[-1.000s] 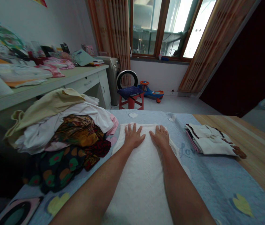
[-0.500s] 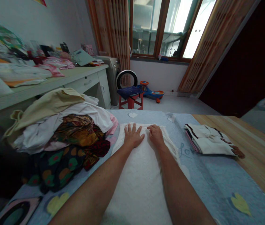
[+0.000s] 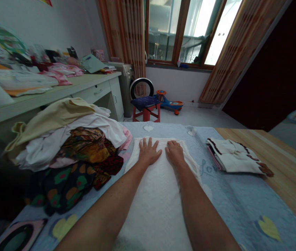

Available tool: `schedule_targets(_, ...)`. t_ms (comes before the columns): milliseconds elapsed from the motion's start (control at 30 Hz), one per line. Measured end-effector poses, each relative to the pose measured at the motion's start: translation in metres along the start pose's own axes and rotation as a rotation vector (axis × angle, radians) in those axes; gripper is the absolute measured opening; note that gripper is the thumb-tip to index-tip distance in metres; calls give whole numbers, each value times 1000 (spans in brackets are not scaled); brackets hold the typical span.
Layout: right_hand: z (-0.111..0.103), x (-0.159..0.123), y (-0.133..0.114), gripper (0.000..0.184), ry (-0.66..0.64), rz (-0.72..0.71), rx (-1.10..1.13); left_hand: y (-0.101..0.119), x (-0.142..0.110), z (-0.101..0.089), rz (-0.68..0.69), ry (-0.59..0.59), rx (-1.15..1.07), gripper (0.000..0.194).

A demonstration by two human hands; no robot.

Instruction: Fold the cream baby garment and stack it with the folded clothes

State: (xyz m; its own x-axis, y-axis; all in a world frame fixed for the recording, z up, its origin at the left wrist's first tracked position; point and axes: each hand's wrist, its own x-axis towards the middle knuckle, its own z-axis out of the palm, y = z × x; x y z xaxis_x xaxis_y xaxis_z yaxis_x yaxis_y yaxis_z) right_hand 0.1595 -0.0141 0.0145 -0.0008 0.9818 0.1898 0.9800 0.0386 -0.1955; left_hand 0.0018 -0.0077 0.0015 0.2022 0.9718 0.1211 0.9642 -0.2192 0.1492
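Note:
A white textured garment (image 3: 158, 195) lies spread lengthwise before me on a light blue blanket (image 3: 231, 205). My left hand (image 3: 148, 152) rests flat on its far end with the fingers spread. Beside it, my right hand (image 3: 174, 152) lies palm down on the same cloth, near the far right corner, its fingers slightly bent and close together. Neither hand grasps the fabric. Both forearms reach along the garment and cover parts of its sides.
Left of me is a heap of loose clothes (image 3: 85, 146). A folded white garment stack with dark trim (image 3: 235, 155) sits on the right, partly over a wooden surface (image 3: 275, 146). Past the far edge stand a red stool (image 3: 146, 113) and a blue ride-on toy (image 3: 170, 103).
My right hand has flattened: its fingers, bent near the far edge, now lie on the cloth. The left hand stays in place.

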Motion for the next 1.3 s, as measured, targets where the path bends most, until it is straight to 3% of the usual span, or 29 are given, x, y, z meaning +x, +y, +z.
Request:
schedule_targets(300,1,1,7,38,-7,20,-46,-1,0,1,10,1,-5,65)
schedule_targets(600,8,5,14,66,-82,133,-56,-2,1,0,2,-16,-20,65)
schedule_targets(967,6,4,17,73,-75,223,-74,2,1,-5,-205,137,30,56)
schedule_targets(1300,5,3,16,76,-98,290,-69,2,1,-2,-195,88,34,68)
